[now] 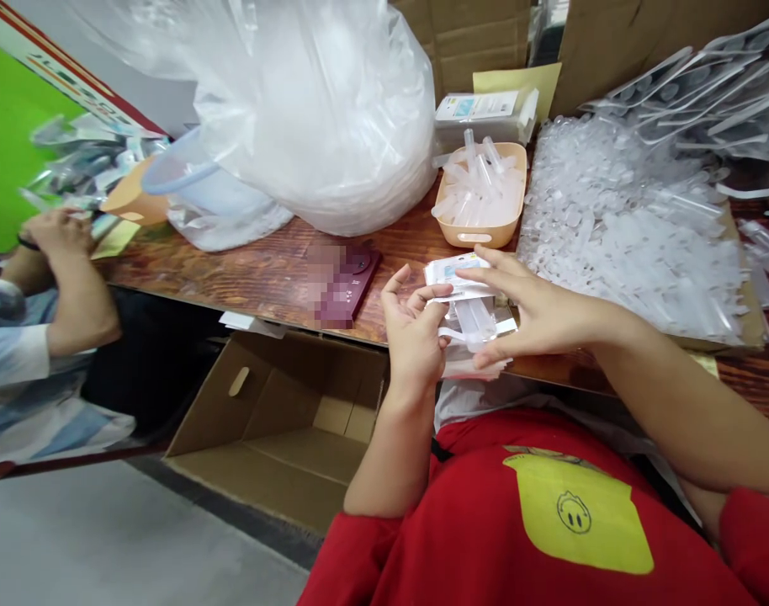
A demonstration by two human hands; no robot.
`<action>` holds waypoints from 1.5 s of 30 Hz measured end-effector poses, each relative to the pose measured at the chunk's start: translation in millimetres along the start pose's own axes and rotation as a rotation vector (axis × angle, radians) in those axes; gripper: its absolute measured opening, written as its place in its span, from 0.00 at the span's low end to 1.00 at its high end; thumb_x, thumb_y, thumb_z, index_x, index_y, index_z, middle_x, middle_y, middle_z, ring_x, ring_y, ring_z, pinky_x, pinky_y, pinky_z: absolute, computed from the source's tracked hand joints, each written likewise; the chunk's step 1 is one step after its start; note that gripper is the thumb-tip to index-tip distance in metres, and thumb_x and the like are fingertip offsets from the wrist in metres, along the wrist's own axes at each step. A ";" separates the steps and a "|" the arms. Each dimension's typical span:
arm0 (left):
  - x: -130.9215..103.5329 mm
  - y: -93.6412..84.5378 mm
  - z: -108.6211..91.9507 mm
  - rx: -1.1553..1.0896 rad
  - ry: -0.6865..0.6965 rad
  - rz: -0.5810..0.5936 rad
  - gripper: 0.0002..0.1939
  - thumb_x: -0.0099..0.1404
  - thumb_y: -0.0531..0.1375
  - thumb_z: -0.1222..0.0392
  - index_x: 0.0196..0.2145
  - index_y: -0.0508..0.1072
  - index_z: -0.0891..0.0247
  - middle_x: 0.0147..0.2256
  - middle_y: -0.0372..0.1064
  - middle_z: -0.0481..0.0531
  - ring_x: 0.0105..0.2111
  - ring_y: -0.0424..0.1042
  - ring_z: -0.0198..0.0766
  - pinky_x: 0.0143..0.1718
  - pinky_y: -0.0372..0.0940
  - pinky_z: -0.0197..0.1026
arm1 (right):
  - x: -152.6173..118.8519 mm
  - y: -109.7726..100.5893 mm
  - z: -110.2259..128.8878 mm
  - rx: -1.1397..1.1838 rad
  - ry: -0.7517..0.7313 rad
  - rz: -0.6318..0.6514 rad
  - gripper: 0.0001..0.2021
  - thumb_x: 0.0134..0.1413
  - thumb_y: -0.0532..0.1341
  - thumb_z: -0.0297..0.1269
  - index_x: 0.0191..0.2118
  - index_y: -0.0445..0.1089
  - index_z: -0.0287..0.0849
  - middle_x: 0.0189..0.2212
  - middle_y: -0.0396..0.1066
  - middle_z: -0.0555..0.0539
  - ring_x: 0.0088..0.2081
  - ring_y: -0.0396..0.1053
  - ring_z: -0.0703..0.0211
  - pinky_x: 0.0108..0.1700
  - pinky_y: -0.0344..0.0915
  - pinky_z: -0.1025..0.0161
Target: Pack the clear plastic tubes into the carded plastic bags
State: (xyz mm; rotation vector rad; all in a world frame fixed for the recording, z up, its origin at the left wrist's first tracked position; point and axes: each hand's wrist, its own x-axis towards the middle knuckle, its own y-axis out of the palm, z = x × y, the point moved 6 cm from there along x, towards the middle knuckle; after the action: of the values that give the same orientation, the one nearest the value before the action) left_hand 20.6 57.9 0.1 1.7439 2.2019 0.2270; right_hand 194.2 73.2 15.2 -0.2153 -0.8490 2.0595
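Note:
A stack of clear plastic packets with printed white cards point(465, 282) lies at the table's front edge, between my hands. On top are translucent plastic pieces point(476, 320). My left hand point(416, 332) is at the stack's left side, thumb and index finger pinched at the edge of the top packet; a narrow white strip shows by its fingers. My right hand point(536, 311) reaches over from the right with fingers spread and thumb apart, around the pieces and card. Whether its fingertips touch them I cannot tell.
An orange basket point(479, 233) of clear tubes stands behind the stack. Right of it is a heap of small translucent parts point(637, 244). A big plastic bag point(334, 126), a maroon case point(352, 295) and an open carton point(289, 421) are leftward. Another person's hands point(60, 236) are far left.

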 end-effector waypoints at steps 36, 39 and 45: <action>28.8 -20.7 -5.1 1.488 1.072 0.757 0.33 0.71 0.60 0.37 0.65 0.67 0.59 0.62 0.70 0.63 0.58 0.75 0.57 0.55 0.75 0.58 | -26.1 -370.7 -110.2 -0.642 0.737 -0.723 0.31 0.50 0.73 0.57 0.50 0.76 0.35 0.52 0.72 0.40 0.65 0.60 0.37 0.71 0.53 0.29; 38.9 -23.0 -7.5 1.519 1.117 0.782 0.34 0.71 0.59 0.37 0.64 0.68 0.62 0.60 0.73 0.64 0.55 0.78 0.57 0.51 0.77 0.57 | -66.8 -341.8 -76.3 -0.825 0.662 -0.728 0.26 0.61 0.66 0.54 0.57 0.72 0.41 0.67 0.59 0.39 0.72 0.48 0.34 0.74 0.46 0.32; 44.6 -22.8 -2.9 1.585 1.024 0.845 0.32 0.72 0.57 0.40 0.65 0.70 0.61 0.64 0.70 0.66 0.59 0.75 0.65 0.58 0.68 0.76 | -207.5 -226.3 -82.5 -0.873 0.816 -0.382 0.14 0.61 0.57 0.43 0.43 0.74 0.41 0.38 0.74 0.41 0.37 0.69 0.51 0.45 0.68 0.53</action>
State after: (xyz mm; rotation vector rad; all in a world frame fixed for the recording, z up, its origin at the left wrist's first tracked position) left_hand -10.3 95.8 -11.2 4.1157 1.8889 -0.9457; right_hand 506.1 38.6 66.0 -1.1692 -1.0757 0.9746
